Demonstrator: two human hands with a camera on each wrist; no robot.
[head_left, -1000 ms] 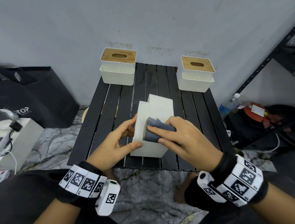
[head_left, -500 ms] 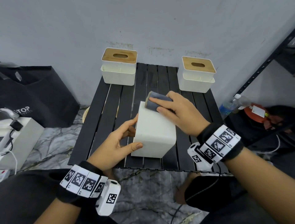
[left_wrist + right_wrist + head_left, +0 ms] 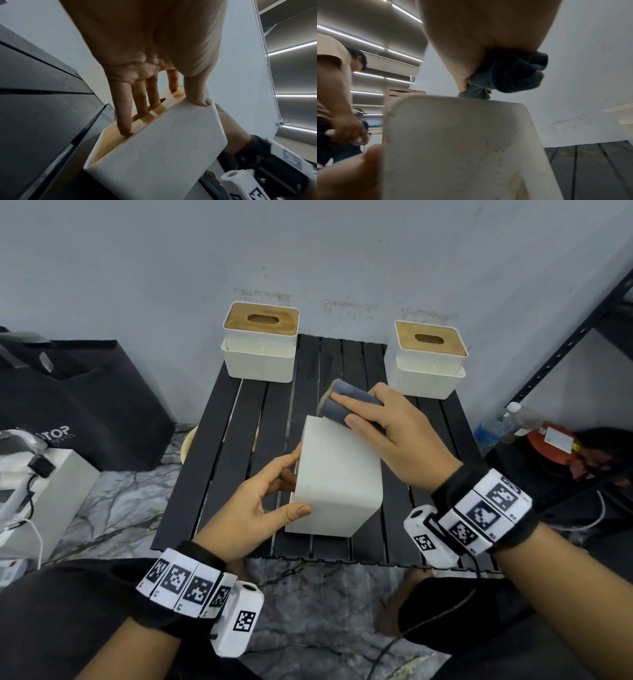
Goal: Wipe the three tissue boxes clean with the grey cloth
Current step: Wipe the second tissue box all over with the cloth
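Now three boxes on one slatted table (image 3: 236, 440), one grey cloth, two hands at work.

Centre box (image 3: 337, 484) lies tipped on its side, wooden lid facing 9 o'clock; the left hand (image 3: 255, 508) clasps it, thumb on the white upper face, four fingers (image 3: 123, 108) spread flat on the lid. Right hand (image 3: 394, 436) pinches the rolled cloth (image 3: 337, 405) between thumb and fingers at the box's 12 o'clock edge, touching it. Two other boxes stand upright: one at 11 o'clock (image 3: 260, 350), one at 1 o'clock (image 3: 426, 359), both well apart from the hands.
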